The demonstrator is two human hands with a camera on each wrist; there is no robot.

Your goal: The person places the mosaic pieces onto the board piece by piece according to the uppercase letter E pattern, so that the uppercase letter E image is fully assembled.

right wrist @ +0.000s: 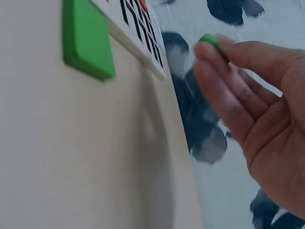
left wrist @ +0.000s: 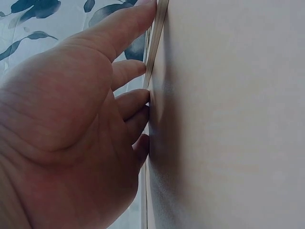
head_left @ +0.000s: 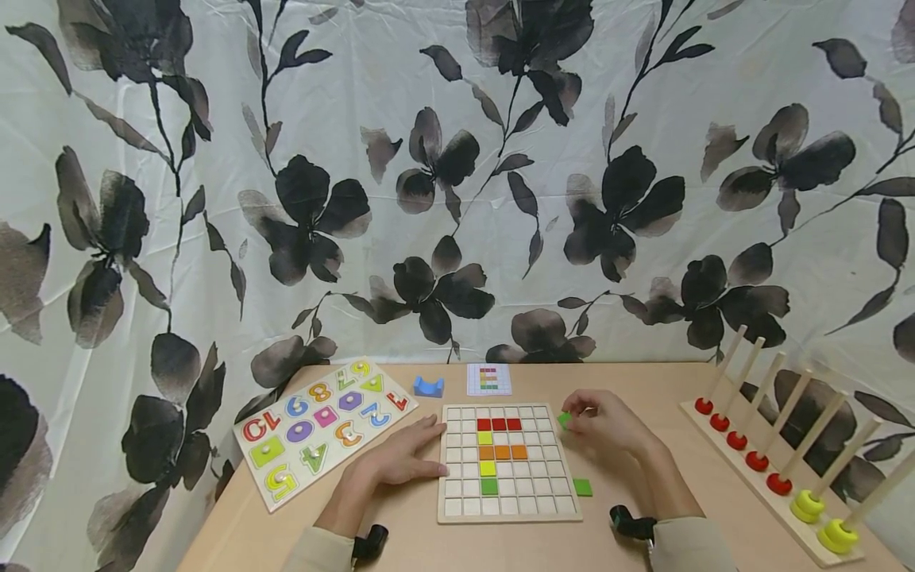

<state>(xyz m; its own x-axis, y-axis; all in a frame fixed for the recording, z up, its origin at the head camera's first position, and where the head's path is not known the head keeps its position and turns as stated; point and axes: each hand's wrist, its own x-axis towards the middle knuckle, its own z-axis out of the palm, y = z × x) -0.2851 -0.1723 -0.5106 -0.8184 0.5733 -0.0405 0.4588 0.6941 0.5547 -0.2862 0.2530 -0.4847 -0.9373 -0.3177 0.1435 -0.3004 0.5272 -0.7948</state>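
A wooden grid board (head_left: 457, 512) lies mid-table, with red, yellow, orange and green square tiles in some of its cells. My left hand (head_left: 406, 453) rests at the board's left edge, fingers fairly straight; the left wrist view shows its fingertips (left wrist: 138, 98) at the table and board edge. Between thumb and fingers my right hand (head_left: 604, 417) pinches a green tile (head_left: 564, 419), just off the board's upper right edge. In the right wrist view this green tile (right wrist: 208, 39) is held above the table. Another green tile (head_left: 582, 488) lies beside the board's right edge.
Behind the board are a pattern card (head_left: 489, 380) and a blue bridge-shaped piece (head_left: 429, 387). A number and shape puzzle board (head_left: 272, 496) lies at the left. At the right stands a peg rack (head_left: 758, 473) with red and yellow rings. A floral curtain (head_left: 457, 238) hangs behind the table.
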